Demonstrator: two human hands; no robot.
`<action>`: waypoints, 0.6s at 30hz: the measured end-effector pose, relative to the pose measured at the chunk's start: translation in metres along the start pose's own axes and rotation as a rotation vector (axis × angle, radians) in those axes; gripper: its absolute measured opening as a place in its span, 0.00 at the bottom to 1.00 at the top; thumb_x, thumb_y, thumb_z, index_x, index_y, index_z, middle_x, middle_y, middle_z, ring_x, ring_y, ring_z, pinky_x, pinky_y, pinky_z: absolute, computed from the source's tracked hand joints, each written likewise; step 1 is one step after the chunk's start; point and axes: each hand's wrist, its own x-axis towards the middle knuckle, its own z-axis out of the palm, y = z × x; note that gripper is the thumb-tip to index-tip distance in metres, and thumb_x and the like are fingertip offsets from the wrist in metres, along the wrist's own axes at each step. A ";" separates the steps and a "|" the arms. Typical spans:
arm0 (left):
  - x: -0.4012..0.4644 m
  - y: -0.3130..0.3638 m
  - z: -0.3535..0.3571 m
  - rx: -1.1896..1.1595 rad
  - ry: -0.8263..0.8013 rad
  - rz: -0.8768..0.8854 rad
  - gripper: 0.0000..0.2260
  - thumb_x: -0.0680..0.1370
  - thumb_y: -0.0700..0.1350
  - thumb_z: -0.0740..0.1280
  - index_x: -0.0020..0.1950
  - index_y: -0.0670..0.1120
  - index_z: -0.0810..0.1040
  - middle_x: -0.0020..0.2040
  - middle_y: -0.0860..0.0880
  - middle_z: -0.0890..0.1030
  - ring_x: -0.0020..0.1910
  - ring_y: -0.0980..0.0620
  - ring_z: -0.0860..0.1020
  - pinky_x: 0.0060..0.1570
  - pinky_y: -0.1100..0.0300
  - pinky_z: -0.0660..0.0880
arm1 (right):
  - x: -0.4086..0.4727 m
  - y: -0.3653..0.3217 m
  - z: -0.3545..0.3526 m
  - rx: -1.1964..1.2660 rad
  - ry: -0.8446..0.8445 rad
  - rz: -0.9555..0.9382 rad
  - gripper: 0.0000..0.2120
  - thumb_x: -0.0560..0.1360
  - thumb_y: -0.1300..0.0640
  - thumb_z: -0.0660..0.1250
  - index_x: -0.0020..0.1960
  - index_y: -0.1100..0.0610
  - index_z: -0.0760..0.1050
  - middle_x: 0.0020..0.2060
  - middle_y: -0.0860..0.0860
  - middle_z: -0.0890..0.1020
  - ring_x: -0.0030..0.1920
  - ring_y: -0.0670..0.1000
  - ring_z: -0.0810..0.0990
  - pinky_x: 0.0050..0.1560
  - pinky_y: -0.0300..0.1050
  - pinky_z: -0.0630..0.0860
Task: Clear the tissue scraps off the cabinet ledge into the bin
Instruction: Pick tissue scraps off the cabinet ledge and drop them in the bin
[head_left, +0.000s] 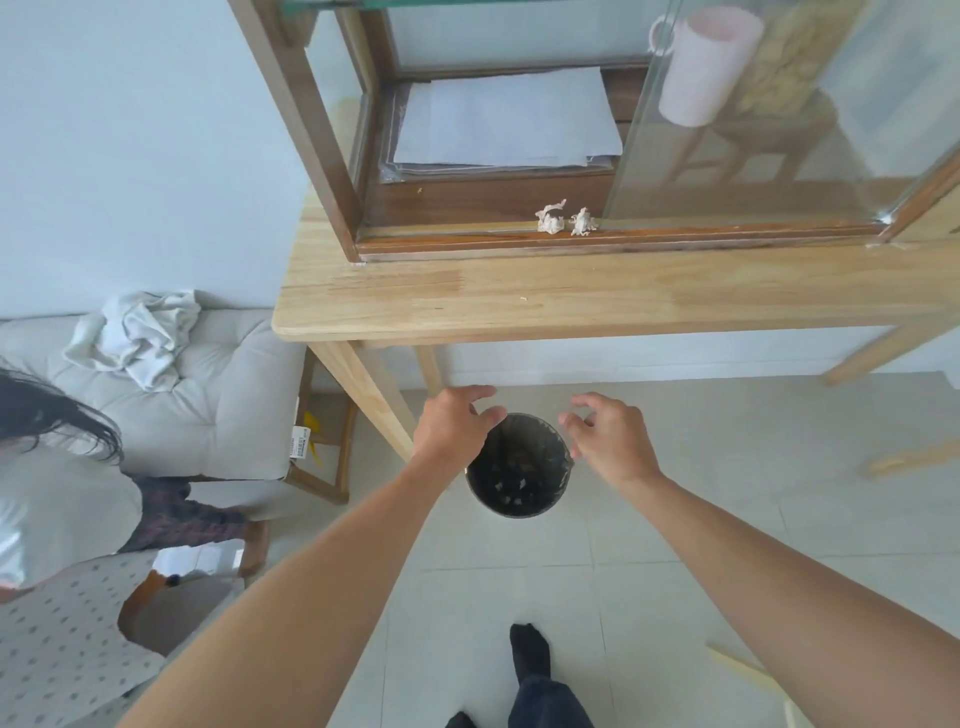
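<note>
Two crumpled tissue scraps (551, 218) (582, 222) lie side by side on the cabinet ledge (467, 240), just left of the glass door. A round dark bin (518, 467) stands on the floor below the table's front edge, with small scraps inside. My left hand (451, 426) hovers over the bin's left rim, fingers loosely curled and empty. My right hand (608, 434) hovers over the right rim, fingers spread and relaxed, holding nothing. Both hands are well below the ledge.
The wooden cabinet stands on a light wood table (571, 301). It holds a stack of papers (506, 119) and a pink mug (701, 67) behind glass. A cushioned chair (208, 395) with a cloth and another person (62, 493) are at the left.
</note>
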 end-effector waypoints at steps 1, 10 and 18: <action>-0.004 0.004 -0.006 -0.007 -0.002 0.027 0.17 0.80 0.55 0.74 0.69 0.57 0.84 0.40 0.55 0.83 0.40 0.55 0.82 0.50 0.55 0.82 | -0.005 -0.005 -0.003 0.006 0.008 -0.011 0.15 0.83 0.49 0.71 0.67 0.52 0.83 0.26 0.42 0.85 0.41 0.48 0.88 0.55 0.50 0.84; -0.040 0.032 -0.068 -0.051 0.035 0.178 0.17 0.79 0.57 0.75 0.68 0.58 0.84 0.34 0.55 0.80 0.31 0.58 0.79 0.35 0.64 0.74 | -0.049 -0.058 -0.034 0.061 0.092 -0.094 0.14 0.83 0.47 0.70 0.67 0.50 0.83 0.27 0.43 0.86 0.37 0.36 0.84 0.41 0.36 0.74; -0.054 0.080 -0.122 -0.064 0.106 0.300 0.19 0.78 0.57 0.77 0.68 0.56 0.85 0.35 0.55 0.82 0.30 0.57 0.80 0.32 0.67 0.72 | -0.061 -0.118 -0.080 0.076 0.181 -0.232 0.15 0.83 0.47 0.71 0.67 0.51 0.83 0.29 0.46 0.87 0.35 0.40 0.84 0.42 0.41 0.79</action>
